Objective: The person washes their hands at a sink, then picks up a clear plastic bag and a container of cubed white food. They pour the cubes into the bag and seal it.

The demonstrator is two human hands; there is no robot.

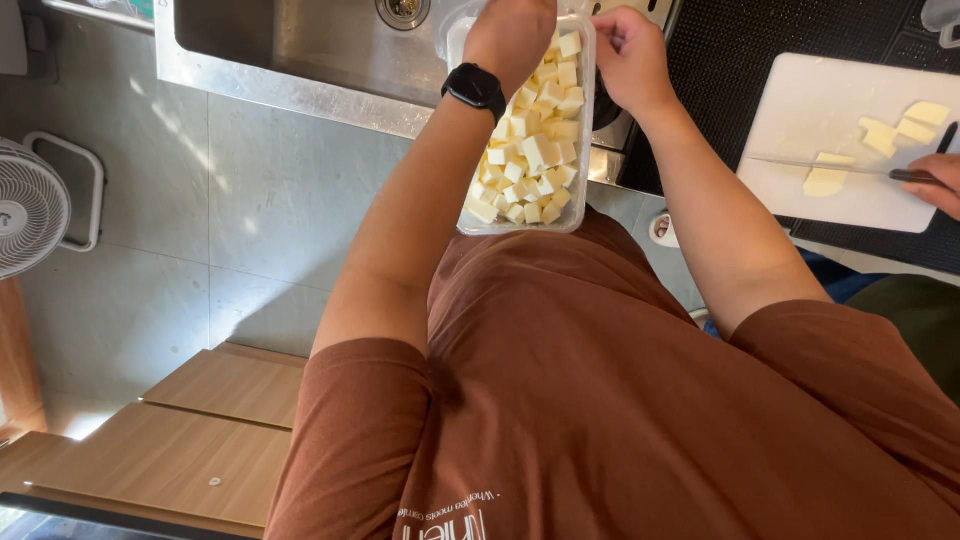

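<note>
While both hands grip the tray (pixel 578 150) of cubes, left hand (pixel 510 35) cropped (fingers unseen), right hand (pixel 630 55) pinching rim.

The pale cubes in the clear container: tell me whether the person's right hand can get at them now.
Probably yes: the right hand grips the clear container's rim, and the pale cubes lie uncovered beside it.

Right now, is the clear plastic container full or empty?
Nearly full: pale yellow cubes fill the clear plastic container almost to its rim, with no lid on it, and the left hand reaches into its far end.
</note>
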